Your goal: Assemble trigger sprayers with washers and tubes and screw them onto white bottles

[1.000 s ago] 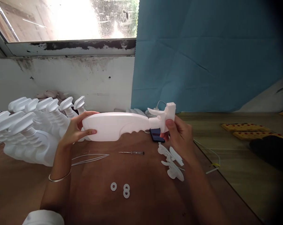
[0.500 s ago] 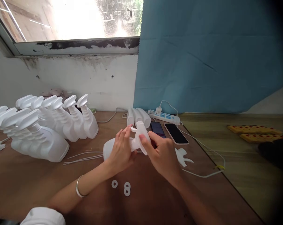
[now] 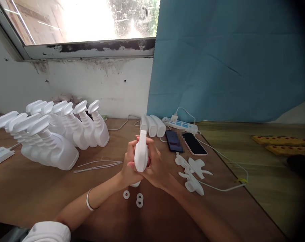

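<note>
Scuffed white wall point(image 3: 91, 80) with a bright window point(image 3: 86, 23) up top, a blue cloth point(image 3: 218, 60) hanging to the right, and a brown table point(image 3: 104, 198) below. Both hands are together over the middle of the table on one white spray bottle point(image 3: 141, 154), head up, narrow end facing away from the wearer. Left hand point(image 3: 129, 166) has its fingers closed round it from the left, right hand point(image 3: 154, 168) grips from the other side. Most of the bottle's body is hidden behind the hands; just a bit of white pokes out underneath, and I can't tell if it's touching the table.

Just below that are three flat white rings point(image 3: 126, 197), two overlapping and one off by itself. Thin white tubes point(image 3: 99, 165) lie left of the hands, with a bunch of finished-looking bottles point(image 3: 63, 153) standing further left. Over on the right: loose trigger heads point(image 3: 195, 187), two phones point(image 3: 195, 145) and a power strip point(image 3: 184, 126).
</note>
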The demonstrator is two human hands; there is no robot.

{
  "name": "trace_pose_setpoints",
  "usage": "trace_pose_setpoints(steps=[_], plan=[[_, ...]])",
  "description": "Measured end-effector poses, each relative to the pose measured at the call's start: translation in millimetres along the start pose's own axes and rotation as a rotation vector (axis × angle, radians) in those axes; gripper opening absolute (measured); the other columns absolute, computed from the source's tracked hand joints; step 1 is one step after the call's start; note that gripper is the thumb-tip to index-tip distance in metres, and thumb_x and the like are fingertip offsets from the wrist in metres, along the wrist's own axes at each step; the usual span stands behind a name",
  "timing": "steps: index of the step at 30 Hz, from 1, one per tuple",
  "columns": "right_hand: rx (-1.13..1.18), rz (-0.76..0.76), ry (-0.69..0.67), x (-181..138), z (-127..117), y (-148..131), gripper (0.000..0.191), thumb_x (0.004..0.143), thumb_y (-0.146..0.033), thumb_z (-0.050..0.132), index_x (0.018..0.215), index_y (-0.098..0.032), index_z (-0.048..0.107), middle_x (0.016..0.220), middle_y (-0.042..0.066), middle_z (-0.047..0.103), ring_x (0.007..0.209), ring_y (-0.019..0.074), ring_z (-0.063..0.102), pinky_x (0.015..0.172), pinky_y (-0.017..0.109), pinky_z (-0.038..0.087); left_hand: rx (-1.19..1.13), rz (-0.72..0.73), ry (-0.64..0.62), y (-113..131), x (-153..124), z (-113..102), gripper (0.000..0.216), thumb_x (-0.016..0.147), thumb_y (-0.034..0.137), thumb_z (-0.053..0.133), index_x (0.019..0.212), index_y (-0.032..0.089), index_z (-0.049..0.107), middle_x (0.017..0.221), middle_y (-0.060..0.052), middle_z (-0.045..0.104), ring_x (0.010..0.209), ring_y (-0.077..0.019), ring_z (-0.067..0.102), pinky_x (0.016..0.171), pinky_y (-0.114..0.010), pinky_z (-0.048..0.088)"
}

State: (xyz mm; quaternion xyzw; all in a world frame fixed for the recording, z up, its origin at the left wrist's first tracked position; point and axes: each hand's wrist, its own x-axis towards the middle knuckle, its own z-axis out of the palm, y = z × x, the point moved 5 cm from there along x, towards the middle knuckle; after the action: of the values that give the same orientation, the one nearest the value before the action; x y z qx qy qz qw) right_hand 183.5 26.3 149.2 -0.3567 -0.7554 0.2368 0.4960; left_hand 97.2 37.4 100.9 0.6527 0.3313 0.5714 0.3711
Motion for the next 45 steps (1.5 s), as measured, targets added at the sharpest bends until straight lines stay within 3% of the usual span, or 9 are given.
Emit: trace_pose_setpoints(steps=[9,14,19,22,25,28,32,37,45], plan=[[0.085,0.206,0.163,5,-2,25,0.032,0.062,-0.03,0.067,0.075,-0.021,0.039,0.063,-0.006,0.046,0.054,0.0101,0.045,0.05,0.02,0.038,0.102,0.096,-0.011,2,21,1,0.031,0.061,0.013,0.056,0.086,0.019,0.04,0.068,0.003,0.05,0.058,-0.013,0.051,0.051,-0.024,0.042],[0.152,0.174,0.086,10,4,24,0.034,0.064,-0.028,0.063,0.091,-0.021,0.043,0.076,-0.002,0.053,0.065,0.0133,0.052,0.057,0.022,0.041,0.077,0.055,0.041,2,20,-2,0.033,0.065,0.013,0.055,0.094,0.02,0.039,0.074,0.001,0.056,0.061,-0.014,0.055,0.055,-0.026,0.045],[0.083,0.192,0.03,14,9,19,0.023,0.067,-0.03,0.061,0.077,-0.02,0.043,0.067,-0.004,0.05,0.058,0.011,0.047,0.054,0.022,0.039,0.188,0.017,0.142,5,16,-10,0.028,0.065,0.015,0.058,0.085,0.02,0.039,0.068,0.002,0.055,0.057,-0.0144,0.054,0.051,-0.025,0.042],[0.162,0.147,-0.033,15,14,16,0.029,0.07,-0.03,0.06,0.092,-0.019,0.044,0.082,0.0,0.054,0.071,0.0136,0.053,0.062,0.024,0.044,0.15,0.017,0.157,5,15,-11,0.033,0.066,0.015,0.059,0.091,0.02,0.04,0.07,0.001,0.056,0.06,-0.0154,0.056,0.053,-0.026,0.044],[0.269,0.141,0.093,12,13,18,0.051,0.067,-0.032,0.066,0.108,-0.021,0.038,0.113,0.008,0.048,0.09,0.0166,0.054,0.07,0.026,0.047,0.056,-0.019,0.137,-1,13,-7,0.055,0.066,0.014,0.06,0.113,0.021,0.033,0.078,0.0,0.059,0.067,-0.0169,0.059,0.059,-0.029,0.047],[0.306,0.216,0.243,5,10,27,0.053,0.063,-0.034,0.071,0.104,-0.022,0.039,0.115,0.009,0.045,0.087,0.0159,0.055,0.069,0.026,0.049,0.042,-0.06,0.101,-13,7,-4,0.068,0.063,0.016,0.063,0.121,0.02,0.026,0.088,-0.004,0.06,0.077,-0.0194,0.059,0.066,-0.031,0.047],[0.272,0.24,0.268,5,6,26,0.042,0.063,-0.037,0.071,0.092,-0.019,0.047,0.102,0.006,0.052,0.085,0.0165,0.055,0.072,0.028,0.048,0.167,-0.163,0.046,-32,-2,-5,0.052,0.062,0.02,0.065,0.107,0.016,0.04,0.088,-0.006,0.059,0.075,-0.02,0.058,0.064,-0.031,0.045],[0.225,0.147,0.077,13,11,12,0.022,0.075,-0.039,0.061,0.078,-0.018,0.058,0.107,0.006,0.052,0.093,0.0188,0.054,0.073,0.027,0.044,0.166,-0.153,-0.018,-38,-1,-7,0.042,0.063,0.022,0.064,0.099,0.015,0.045,0.084,-0.005,0.059,0.073,-0.0194,0.057,0.062,-0.029,0.045],[0.047,0.164,0.321,10,21,22,0.025,0.082,-0.041,0.051,0.092,-0.018,0.055,0.102,0.007,0.058,0.09,0.0201,0.056,0.08,0.033,0.042,0.352,-0.056,-0.001,-28,5,-8,0.036,0.071,0.02,0.056,0.104,0.015,0.044,0.087,-0.008,0.057,0.077,-0.0212,0.056,0.067,-0.032,0.046]])
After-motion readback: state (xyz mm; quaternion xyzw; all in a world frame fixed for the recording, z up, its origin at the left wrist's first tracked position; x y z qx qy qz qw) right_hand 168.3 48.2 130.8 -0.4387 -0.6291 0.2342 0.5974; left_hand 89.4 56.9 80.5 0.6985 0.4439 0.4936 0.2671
